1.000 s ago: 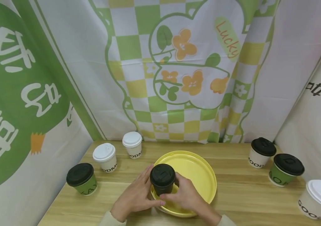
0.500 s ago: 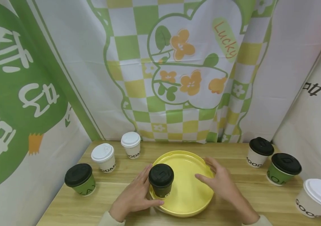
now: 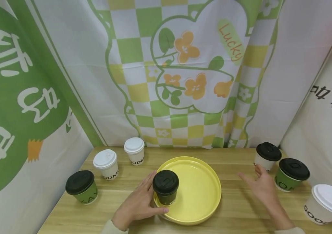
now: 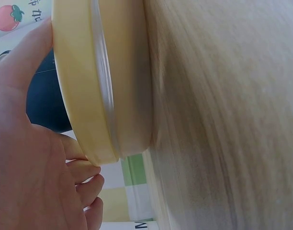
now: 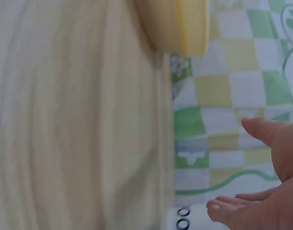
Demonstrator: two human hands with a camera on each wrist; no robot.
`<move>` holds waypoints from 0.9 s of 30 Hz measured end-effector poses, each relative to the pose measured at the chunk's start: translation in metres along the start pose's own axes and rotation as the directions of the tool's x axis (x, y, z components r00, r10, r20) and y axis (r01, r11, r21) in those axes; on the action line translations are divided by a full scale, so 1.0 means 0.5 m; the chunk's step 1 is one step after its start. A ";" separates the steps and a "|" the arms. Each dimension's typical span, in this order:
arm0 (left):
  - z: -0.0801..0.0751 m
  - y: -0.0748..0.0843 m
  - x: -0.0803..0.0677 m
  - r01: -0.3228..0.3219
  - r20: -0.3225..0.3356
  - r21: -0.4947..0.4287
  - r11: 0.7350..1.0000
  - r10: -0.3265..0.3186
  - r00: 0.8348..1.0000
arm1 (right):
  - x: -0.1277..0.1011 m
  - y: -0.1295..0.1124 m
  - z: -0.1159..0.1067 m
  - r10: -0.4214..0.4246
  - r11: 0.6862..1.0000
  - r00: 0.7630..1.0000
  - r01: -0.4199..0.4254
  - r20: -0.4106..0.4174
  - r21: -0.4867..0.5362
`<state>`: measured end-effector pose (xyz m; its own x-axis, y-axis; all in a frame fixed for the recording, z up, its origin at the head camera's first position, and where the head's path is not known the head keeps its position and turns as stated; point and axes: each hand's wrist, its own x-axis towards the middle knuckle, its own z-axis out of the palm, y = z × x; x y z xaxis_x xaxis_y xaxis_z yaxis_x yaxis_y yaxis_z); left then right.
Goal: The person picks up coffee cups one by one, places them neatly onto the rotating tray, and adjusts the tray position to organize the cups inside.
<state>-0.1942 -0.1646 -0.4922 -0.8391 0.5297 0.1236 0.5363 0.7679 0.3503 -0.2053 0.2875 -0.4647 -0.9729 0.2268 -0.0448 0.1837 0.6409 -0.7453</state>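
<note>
— On the yellow tray how much stands so far?
— One black-lidded dark cup, at its left edge; six cups wait on the wooden table.
— And the hands?
— Left hand rests against the tray rim, fingers straight. Right hand, fingers spread and empty, reaches toward the black-lidded white cup.

The head view is evenly and brightly lit from above, with only soft, short shadows cast under the cups and the yellow tray; straight lines are bowed at the edges by wide-angle distortion. Both wrist views are blurred, the desk grain smeared and the close fingers out of focus.
</note>
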 end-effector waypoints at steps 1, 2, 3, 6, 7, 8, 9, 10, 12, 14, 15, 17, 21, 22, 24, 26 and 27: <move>0.000 -0.001 0.000 -0.002 -0.002 0.002 1.000 0.002 1.000 | 0.003 0.007 -0.002 0.014 1.000 1.000 -0.014 -0.014 -0.017; 0.001 -0.001 0.000 -0.003 -0.003 0.004 1.000 0.003 1.000 | 0.007 0.014 -0.004 0.027 0.999 0.999 -0.028 -0.025 -0.031; 0.001 -0.002 0.000 -0.003 -0.003 0.006 1.000 0.003 1.000 | 0.011 0.019 -0.005 0.041 0.998 0.999 -0.043 -0.034 -0.044; 0.002 -0.003 0.000 -0.005 -0.005 0.008 1.000 0.005 1.000 | 0.024 0.033 -0.010 0.076 0.994 0.995 -0.081 -0.063 -0.071; 0.002 -0.003 0.001 -0.005 -0.005 0.008 1.000 0.005 1.000 | 0.029 0.039 -0.010 0.085 0.993 0.994 -0.090 -0.073 -0.072; 0.001 -0.003 0.001 -0.004 -0.003 0.007 1.000 0.004 1.000 | 0.034 0.043 -0.011 0.093 0.993 0.992 -0.099 -0.082 -0.065; 0.001 -0.003 0.002 -0.002 -0.002 0.006 1.000 0.002 1.000 | 0.039 0.046 -0.012 0.102 0.993 0.991 -0.108 -0.090 -0.057; 0.001 -0.003 0.002 -0.002 -0.001 0.005 1.000 0.002 1.000 | 0.043 0.051 -0.012 0.111 0.992 0.989 -0.116 -0.098 -0.045; 0.000 -0.004 0.002 0.001 0.002 0.001 1.000 -0.001 1.000 | 0.054 0.060 -0.012 0.131 0.991 0.985 -0.134 -0.108 -0.018; 0.000 -0.004 0.002 0.002 0.007 -0.001 1.000 -0.002 1.000 | 0.065 0.070 -0.011 0.143 0.990 0.983 -0.143 -0.112 0.010; 0.000 -0.004 0.001 0.003 0.010 -0.004 1.000 -0.003 1.000 | 0.070 0.074 -0.011 0.152 0.988 0.983 -0.150 -0.106 0.028; -0.001 -0.004 0.000 0.007 0.017 -0.007 1.000 -0.007 1.000 | 0.079 0.081 -0.008 0.169 0.985 0.981 -0.163 -0.098 0.065; -0.001 -0.003 -0.002 0.012 0.021 -0.008 1.000 -0.012 1.000 | 0.098 0.087 -0.001 0.191 0.978 0.977 -0.181 -0.092 0.105; -0.001 -0.002 -0.003 0.010 0.020 -0.008 1.000 -0.010 1.000 | 0.103 0.089 0.002 0.194 0.977 0.975 -0.182 -0.105 0.113; -0.001 -0.002 -0.003 0.005 0.014 -0.009 1.000 -0.005 1.000 | 0.113 0.091 0.007 0.202 0.975 0.969 -0.186 -0.139 0.123; -0.001 -0.002 -0.002 0.000 0.010 -0.007 1.000 0.000 1.000 | 0.125 0.093 0.012 0.214 0.970 0.959 -0.187 -0.185 0.156; -0.001 -0.003 -0.002 -0.002 0.009 -0.007 1.000 0.002 1.000 | 0.131 0.094 0.014 0.222 0.966 0.953 -0.187 -0.207 0.176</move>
<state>-0.1942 -0.1663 -0.4924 -0.8372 0.5346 0.1155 0.5373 0.7644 0.3564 -0.2613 0.3272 -0.5073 -0.8568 0.5107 -0.0704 0.3352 0.4482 -0.8287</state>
